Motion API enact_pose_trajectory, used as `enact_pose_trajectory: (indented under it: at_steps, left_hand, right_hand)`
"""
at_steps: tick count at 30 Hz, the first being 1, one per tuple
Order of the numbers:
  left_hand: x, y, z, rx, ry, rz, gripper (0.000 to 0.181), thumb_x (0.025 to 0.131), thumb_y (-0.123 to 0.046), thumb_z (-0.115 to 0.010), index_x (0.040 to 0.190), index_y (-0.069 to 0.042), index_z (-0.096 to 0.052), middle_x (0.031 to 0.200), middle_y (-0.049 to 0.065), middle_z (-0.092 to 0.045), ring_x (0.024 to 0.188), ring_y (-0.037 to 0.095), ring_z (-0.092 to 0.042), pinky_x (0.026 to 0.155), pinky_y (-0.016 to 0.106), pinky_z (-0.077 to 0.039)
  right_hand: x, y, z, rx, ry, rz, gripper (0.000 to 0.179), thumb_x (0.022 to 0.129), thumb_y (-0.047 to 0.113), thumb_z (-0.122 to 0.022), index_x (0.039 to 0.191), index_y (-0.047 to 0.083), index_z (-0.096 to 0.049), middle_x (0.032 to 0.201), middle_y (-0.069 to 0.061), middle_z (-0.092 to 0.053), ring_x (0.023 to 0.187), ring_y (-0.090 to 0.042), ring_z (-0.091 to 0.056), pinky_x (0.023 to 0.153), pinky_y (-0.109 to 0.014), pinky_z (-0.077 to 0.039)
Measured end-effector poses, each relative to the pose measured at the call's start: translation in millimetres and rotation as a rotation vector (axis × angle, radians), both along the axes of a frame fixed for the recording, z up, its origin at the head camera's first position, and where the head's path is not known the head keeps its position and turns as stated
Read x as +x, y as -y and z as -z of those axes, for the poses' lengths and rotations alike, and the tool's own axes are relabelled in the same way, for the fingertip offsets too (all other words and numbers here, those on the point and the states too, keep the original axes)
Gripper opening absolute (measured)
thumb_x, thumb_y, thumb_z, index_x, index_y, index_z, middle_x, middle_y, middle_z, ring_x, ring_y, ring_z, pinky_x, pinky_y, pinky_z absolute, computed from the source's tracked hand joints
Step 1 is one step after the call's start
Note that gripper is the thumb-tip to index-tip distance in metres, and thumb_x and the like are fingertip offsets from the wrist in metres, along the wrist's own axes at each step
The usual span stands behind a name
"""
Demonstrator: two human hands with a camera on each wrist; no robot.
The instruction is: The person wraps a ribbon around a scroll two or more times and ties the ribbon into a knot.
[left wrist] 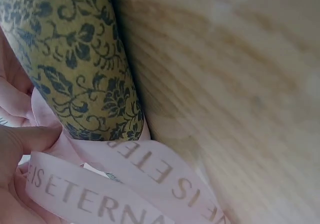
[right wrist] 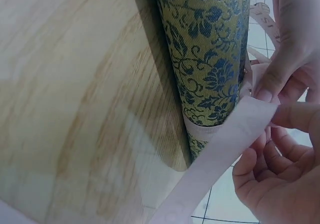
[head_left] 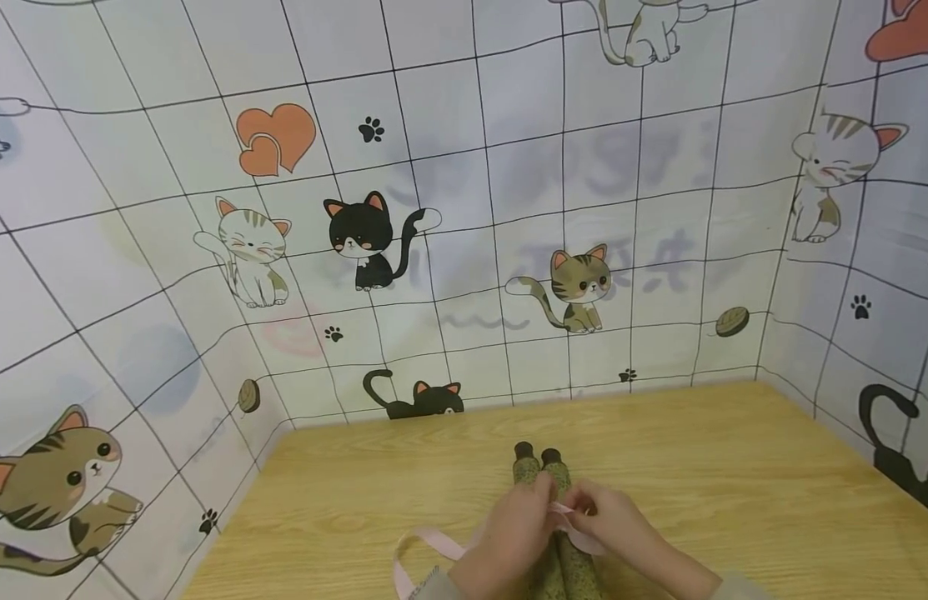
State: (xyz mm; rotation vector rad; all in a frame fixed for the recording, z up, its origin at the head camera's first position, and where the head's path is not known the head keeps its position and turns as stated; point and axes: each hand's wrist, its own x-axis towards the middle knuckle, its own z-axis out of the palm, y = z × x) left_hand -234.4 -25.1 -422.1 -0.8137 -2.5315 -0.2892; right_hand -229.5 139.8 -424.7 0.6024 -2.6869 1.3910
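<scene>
Two scrolls lie side by side on the table, a left scroll and a right scroll. Both have dark end knobs and olive-gold cloth with a dark floral pattern. A pink ribbon with printed letters wraps round them; the right wrist view shows its band against the cloth. My left hand pinches the ribbon on top of the scrolls. Opposite it, my right hand pinches a ribbon strand between thumb and forefinger. The fingers hide much of where the strands cross.
The wood-grain table runs back to a wall covering printed with cats and grid lines, which also rises at both sides. A loose loop of ribbon trails left of my left hand.
</scene>
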Motion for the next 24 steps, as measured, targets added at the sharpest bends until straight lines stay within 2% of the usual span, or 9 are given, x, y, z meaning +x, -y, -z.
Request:
enact_pose_trajectory:
  at_steps: [2,4,6,9,12,16,18,20,24]
  left_hand:
    - [-1.6,-0.6,-0.9,-0.024,0.024,-0.021,0.03,0.081,-0.03,-0.072,0.097,-0.012,-0.054,0.068,-0.005,-0.056,0.057,0.006,-0.052,0.045,0.016,-0.037]
    - [-2.7,-1.5,-2.8,-0.034,0.065,-0.043,0.022,0.084,-0.024,-0.071,0.097,-0.012,-0.057,0.071,-0.004,-0.058,0.061,0.006,-0.053,0.047,0.016,-0.038]
    - [-3.9,-1.6,-3.4,-0.059,0.08,-0.059,0.013,0.084,-0.019,-0.069,0.091,-0.013,-0.059,0.071,-0.005,-0.057,0.063,0.006,-0.053,0.05,0.017,-0.04]
    - [-4.2,-0.2,-2.7,-0.089,0.086,-0.073,0.009,0.082,-0.013,-0.067,0.083,-0.015,-0.058,0.069,-0.006,-0.052,0.062,0.005,-0.05,0.05,0.017,-0.039]
    - [-3.3,2.5,-1.3,-0.117,0.064,-0.071,0.012,0.084,-0.015,-0.067,0.08,-0.016,-0.056,0.069,-0.007,-0.049,0.061,0.004,-0.047,0.051,0.017,-0.038]
    - [-3.6,4.1,-0.5,-0.124,0.018,-0.046,0.01,0.087,-0.02,-0.066,0.084,-0.016,-0.057,0.071,-0.006,-0.052,0.062,0.004,-0.05,0.051,0.016,-0.039]
    - [-4.2,3.9,-0.8,-0.127,0.003,-0.034,0.009,0.087,-0.021,-0.065,0.085,-0.017,-0.058,0.072,-0.007,-0.053,0.062,0.004,-0.051,0.051,0.016,-0.04]
    - [-4.5,3.7,-1.9,-0.12,0.014,-0.021,0.008,0.087,-0.022,-0.065,0.085,-0.017,-0.058,0.073,-0.007,-0.053,0.063,0.004,-0.051,0.052,0.016,-0.04]
    - [-3.7,9.0,-3.7,-0.11,0.061,-0.016,0.009,0.087,-0.024,-0.066,0.086,-0.019,-0.059,0.076,-0.008,-0.054,0.066,0.002,-0.051,0.053,0.016,-0.04]
  right_hand:
    - [1.7,0,0.2,-0.019,0.001,-0.034,0.009,0.083,0.013,-0.068,0.085,0.009,-0.061,0.076,0.004,-0.058,0.067,-0.005,-0.051,0.058,-0.024,-0.043]
    - [3.3,0,0.5,-0.039,0.008,-0.082,0.009,0.084,0.014,-0.067,0.084,0.009,-0.061,0.076,0.004,-0.059,0.067,-0.004,-0.051,0.059,-0.024,-0.043]
    - [5.1,1,0.8,-0.048,0.014,-0.133,0.008,0.086,0.016,-0.066,0.084,0.009,-0.062,0.077,0.004,-0.059,0.069,-0.004,-0.051,0.06,-0.025,-0.042]
    - [7.1,3,-0.1,-0.041,0.037,-0.181,0.007,0.088,0.016,-0.063,0.085,0.01,-0.062,0.081,0.004,-0.061,0.073,-0.004,-0.052,0.062,-0.025,-0.043]
    - [6.9,3,-1.5,-0.048,0.102,-0.163,0.011,0.092,0.016,-0.056,0.092,0.006,-0.061,0.078,0.0,-0.061,0.068,-0.008,-0.054,0.059,-0.026,-0.045]
    - [1.4,3,-1.5,-0.128,0.222,-0.115,0.037,0.096,0.025,-0.051,0.111,-0.008,-0.055,0.078,-0.004,-0.062,0.066,-0.014,-0.057,0.056,-0.028,-0.048]
    - [-2.1,4,-0.2,-0.174,0.265,-0.116,0.049,0.095,0.03,-0.054,0.117,-0.013,-0.052,0.086,-0.008,-0.065,0.073,-0.016,-0.06,0.059,-0.028,-0.05]
    - [-5.1,4,1.1,-0.175,0.271,-0.12,0.051,0.093,0.032,-0.057,0.116,-0.013,-0.055,0.093,-0.011,-0.066,0.076,-0.017,-0.06,0.061,-0.029,-0.05]
    - [-9.8,5,3.6,-0.113,0.207,-0.103,0.035,0.092,0.026,-0.06,0.102,-0.007,-0.063,0.094,-0.011,-0.066,0.077,-0.017,-0.058,0.062,-0.029,-0.049]
